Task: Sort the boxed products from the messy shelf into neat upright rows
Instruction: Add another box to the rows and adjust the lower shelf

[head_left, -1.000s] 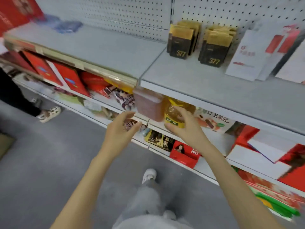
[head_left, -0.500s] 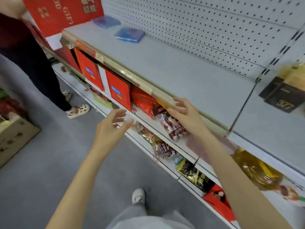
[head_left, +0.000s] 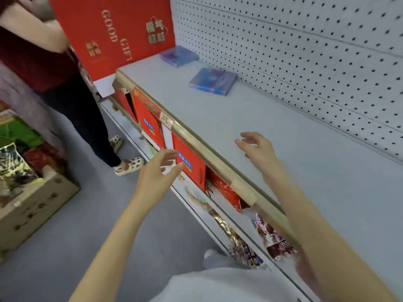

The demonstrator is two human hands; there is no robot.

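Head view: left hand (head_left: pixel 159 171) and right hand (head_left: pixel 257 149) were spread, empty; flat blue-purple box (head_left: pixel 212 81) on grey metal shelf (head_left: pixel 239 118) likely needed an edge grip, then upending.

matt grey shelf (head_left: pixel 250 127), glossy blue boxes (head_left: pixel 212 81), perforated metal backboard (head_left: pixel 305 51)

Red gift box (head_left: pixel 113 33) – "GOOD GIFT"; shelf tag (head_left: pixel 166 121) – "10元"
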